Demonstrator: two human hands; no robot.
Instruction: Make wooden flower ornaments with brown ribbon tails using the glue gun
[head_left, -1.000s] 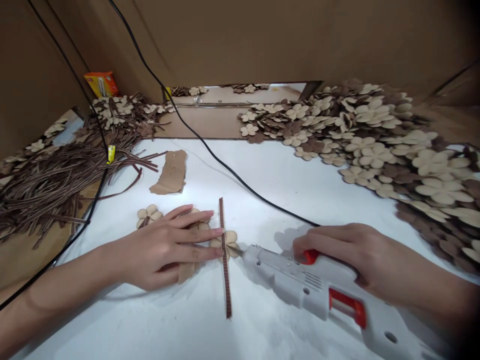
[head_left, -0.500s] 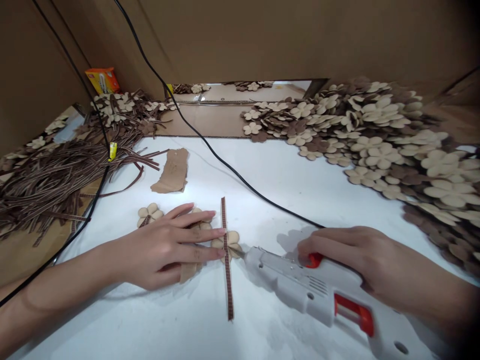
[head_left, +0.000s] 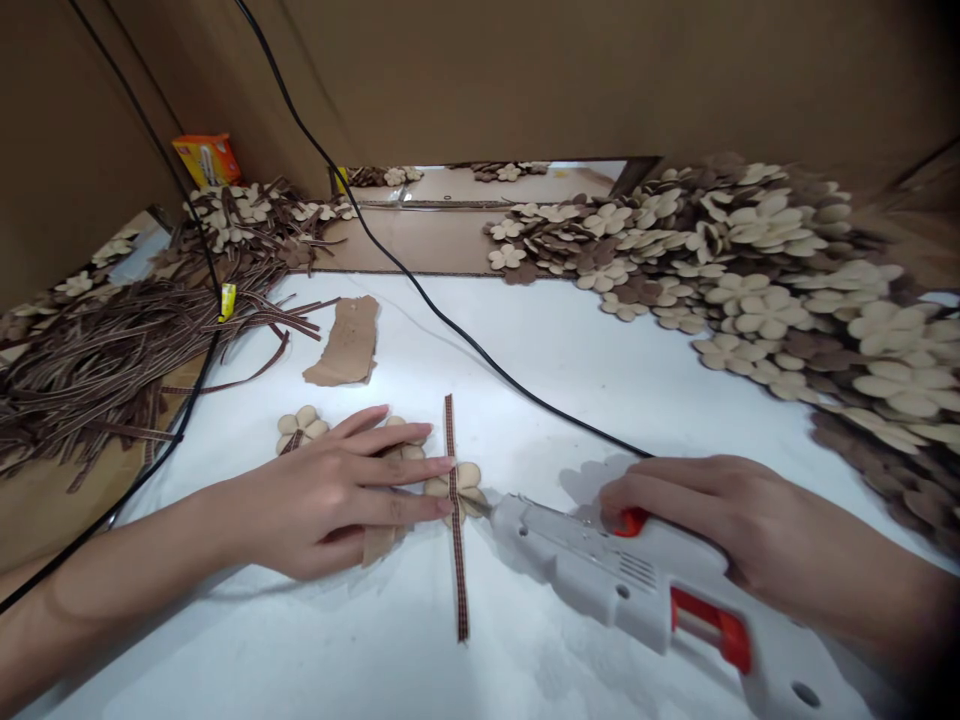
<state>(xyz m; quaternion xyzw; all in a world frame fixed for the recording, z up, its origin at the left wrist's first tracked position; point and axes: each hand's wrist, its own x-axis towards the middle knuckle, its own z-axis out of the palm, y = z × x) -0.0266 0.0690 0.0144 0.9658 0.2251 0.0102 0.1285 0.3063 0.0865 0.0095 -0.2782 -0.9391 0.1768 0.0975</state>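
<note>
Glue gun (head_left: pixel 585 552) stays at beige fabric flower (head_left: pixel 469 476)

Its nozzle (head_left: pixel 481 507) still meets the flower beside the checked ribbon (head_left: pixel 460 575), so gluing seems unfinished. The left hand (head_left: pixel 319 500) has open fingers, tips touching ribbon and flower; the right hand's (head_left: pixel 724 510) fingers grip the glue gun.

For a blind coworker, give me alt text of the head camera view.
The right hand points a glue gun at a beige flower crossed by a ribbon, steadied by the left hand; flower piles lie beyond.
</note>
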